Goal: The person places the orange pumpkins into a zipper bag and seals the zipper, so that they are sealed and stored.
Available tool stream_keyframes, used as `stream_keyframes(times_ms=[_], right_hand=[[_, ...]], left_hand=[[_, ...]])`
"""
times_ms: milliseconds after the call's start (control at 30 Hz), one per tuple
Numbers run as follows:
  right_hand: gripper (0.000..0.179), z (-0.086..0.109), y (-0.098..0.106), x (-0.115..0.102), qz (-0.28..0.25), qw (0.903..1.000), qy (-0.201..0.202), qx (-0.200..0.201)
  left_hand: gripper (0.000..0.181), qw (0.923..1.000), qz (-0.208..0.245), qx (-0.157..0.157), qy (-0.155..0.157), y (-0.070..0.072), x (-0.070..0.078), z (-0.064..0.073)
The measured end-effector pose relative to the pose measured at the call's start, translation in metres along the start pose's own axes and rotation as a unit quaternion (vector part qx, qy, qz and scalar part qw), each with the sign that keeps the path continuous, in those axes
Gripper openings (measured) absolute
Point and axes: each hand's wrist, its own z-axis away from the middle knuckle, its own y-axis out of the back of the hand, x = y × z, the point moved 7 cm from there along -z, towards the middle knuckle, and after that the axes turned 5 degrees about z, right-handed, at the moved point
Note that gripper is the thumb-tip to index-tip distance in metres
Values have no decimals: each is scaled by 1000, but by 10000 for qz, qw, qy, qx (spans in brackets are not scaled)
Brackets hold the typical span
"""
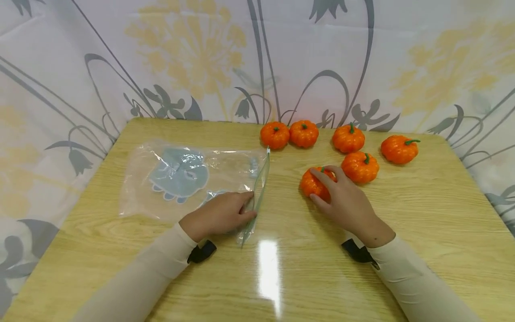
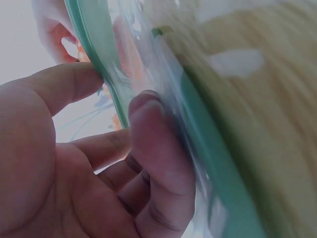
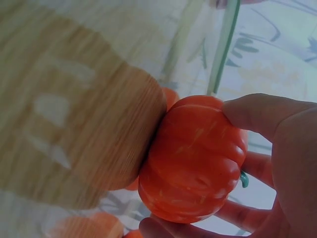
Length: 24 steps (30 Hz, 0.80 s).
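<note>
- Behind everything I see a pale cloth (image 1: 322, 53) printed with grey stems and yellow flower heads.
- The wooden counter (image 1: 422, 214) carries all the things; light glares off its near part.
- A clear bag (image 1: 231, 167) lies on the left of the counter, crinkled and shiny, its open mouth facing right. It bears a big blue-grey cartoon print (image 1: 181, 174), and by the mouth some small pale-blue marks (image 1: 254, 166) I can't make out. Green strips (image 2: 84, 39) edge the mouth.
- On my hands: the left hand (image 1: 225, 212) grips the bag at its mouth; the right hand (image 1: 348, 203) has thumb and fingers round a pumpkin.
- That held pumpkin (image 1: 315, 185) is right of the bag's mouth, glossy orange and deeply ribbed, with a green stem (image 3: 244, 179). I can't tell whether it touches the counter.
- Five similar pumpkins stand behind or beside it: a pair (image 1: 275, 136) side by side, two more (image 1: 360, 167) behind the right hand, and one (image 1: 398, 150) farthest right.
- Smallest, a white slider (image 1: 268, 151) sits at the mouth's far end.
</note>
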Motion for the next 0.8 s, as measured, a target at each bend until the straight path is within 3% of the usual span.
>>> stream_keyframes(times_ms=[100, 267, 533, 800], right_hand=[[60, 0, 2, -1, 20, 10000, 26, 21], [61, 0, -1, -4, 47, 10000, 75, -27], [60, -3, 0, -10, -13, 9999, 95, -91], [59, -14, 10, -30, 21, 9998, 149, -113]], left_hand=[[61, 9997, -239, 23, -6, -3, 5, -4], [65, 9989, -465, 64, 79, -9, 10, -9], [69, 9993, -322, -20, 168, -10, 9, -9], [73, 9995, -305, -48, 120, -11, 10, -7]])
